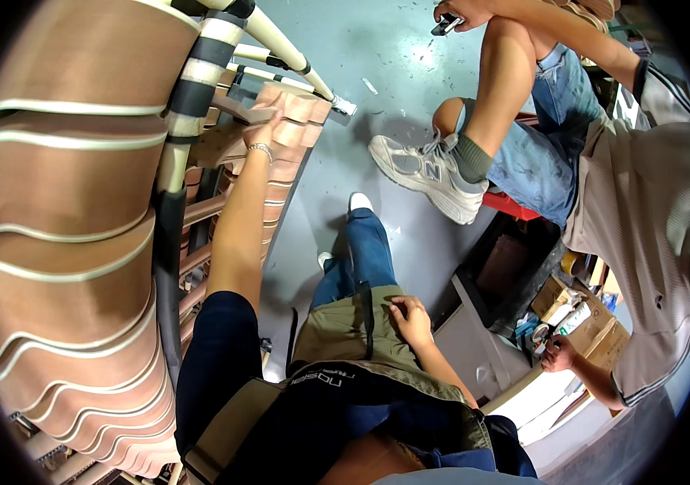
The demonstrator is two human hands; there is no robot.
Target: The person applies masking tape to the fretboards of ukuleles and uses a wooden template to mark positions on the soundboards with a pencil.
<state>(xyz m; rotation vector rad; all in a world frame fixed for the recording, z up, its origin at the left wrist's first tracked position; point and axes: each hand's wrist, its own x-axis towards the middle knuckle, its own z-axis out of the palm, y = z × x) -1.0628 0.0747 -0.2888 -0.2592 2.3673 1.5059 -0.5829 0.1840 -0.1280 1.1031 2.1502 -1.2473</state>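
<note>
My left arm stretches out to a rack at the left. There my left hand is closed around the end of a curved tan panel. Part of its fingers is hidden against the panels. Right beside it is a row of similar tan panels with wavy ends. My right hand lies on my olive apron at the waist, fingers loosely apart and holding nothing.
Large curved brown panels with pale edges fill the left. A rack post wrapped in black and white stands between. At right sits a co-worker, legs crossed, a small dark object in one hand. Near them are a black bin and cardboard boxes.
</note>
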